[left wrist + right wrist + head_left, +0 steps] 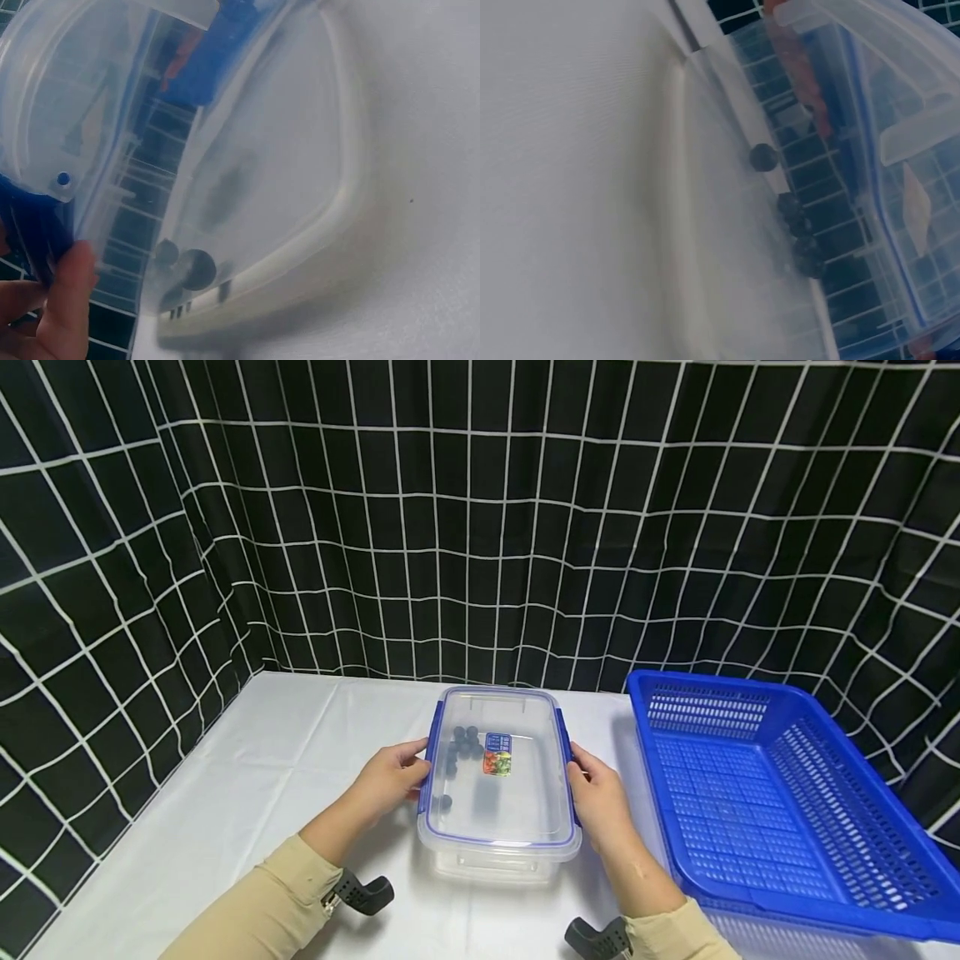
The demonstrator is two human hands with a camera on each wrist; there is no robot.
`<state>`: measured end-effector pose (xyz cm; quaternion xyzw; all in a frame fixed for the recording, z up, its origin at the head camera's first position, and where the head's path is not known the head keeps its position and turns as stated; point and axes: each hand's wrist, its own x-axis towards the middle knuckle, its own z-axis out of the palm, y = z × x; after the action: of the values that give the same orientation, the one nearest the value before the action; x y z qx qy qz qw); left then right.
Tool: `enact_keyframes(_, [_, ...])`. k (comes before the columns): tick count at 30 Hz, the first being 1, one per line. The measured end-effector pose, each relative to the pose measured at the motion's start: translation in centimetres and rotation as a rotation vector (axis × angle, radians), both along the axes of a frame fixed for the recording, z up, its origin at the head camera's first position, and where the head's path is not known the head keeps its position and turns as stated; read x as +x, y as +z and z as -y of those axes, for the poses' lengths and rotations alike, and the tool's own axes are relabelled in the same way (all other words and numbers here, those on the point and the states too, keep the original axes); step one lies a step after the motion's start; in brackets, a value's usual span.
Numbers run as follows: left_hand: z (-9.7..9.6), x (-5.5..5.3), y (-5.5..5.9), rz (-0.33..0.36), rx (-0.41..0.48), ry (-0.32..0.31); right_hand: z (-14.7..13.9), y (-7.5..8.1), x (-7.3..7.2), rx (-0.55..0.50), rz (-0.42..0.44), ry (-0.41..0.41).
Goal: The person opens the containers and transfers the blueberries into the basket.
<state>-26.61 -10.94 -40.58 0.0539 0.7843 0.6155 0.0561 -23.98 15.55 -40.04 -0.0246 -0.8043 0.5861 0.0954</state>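
Note:
A clear plastic storage box (528,797) with a lidded top, a blue seal line and blue side latches stands before me at the table's middle. Several small dark balls (460,733) show through the lid, gathered toward its left side; the left wrist view shows some balls (197,269) in a lower corner. My left hand (388,777) grips the box's left side, its thumb by the blue latch (36,232). On the opposite side my right hand (602,795) holds the right edge, thumb near the lid. Fingers beneath the rim are partly hidden.
A large blue perforated basket (738,889) stands to the right, close to my right forearm. White cloth (285,752) covers the table. Black curtains with a white grid (450,527) hang behind and at both sides. A colourful label (497,754) is on the lid.

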Motion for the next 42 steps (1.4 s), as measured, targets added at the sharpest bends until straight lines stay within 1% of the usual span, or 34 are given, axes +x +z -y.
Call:
enact_keyframes(5, [-0.17, 0.15, -0.1, -0.007, 0.01, 0.005, 0.0, -0.17, 0.06, -0.009, -0.023, 0.004])
enact_keyframes(14, [-0.12, -0.11, -0.31, 0.003, 0.018, -0.001, -0.25, -0.64, 0.0, -0.007, -0.08, 0.021])
enact_keyframes(20, [-0.11, -0.34, -0.35, 0.006, 0.025, -0.016, -0.43, -0.63, -0.08, 0.018, -0.092, 0.003])
enact_keyframes(28, [-0.12, -0.15, -0.42, 0.01, 0.023, -0.027, -0.44, -0.67, 0.13, 0.058, -0.06, 0.013])
enact_keyframes(32, [-0.16, 0.07, -0.46, 0.012, 0.028, -0.041, -0.49, -0.66, 0.27, 0.052, -0.038, 0.026])
enact_keyframes(36, [-0.24, 0.14, -0.42, 0.003, 0.034, -0.051, -0.5, -0.51, 0.29, 0.042, -0.038, 0.03])
enact_keyframes(42, [-0.45, 0.09, -0.16, -0.014, 0.026, -0.03, -0.4, -0.27, 0.06, 0.006, -0.016, 0.038])
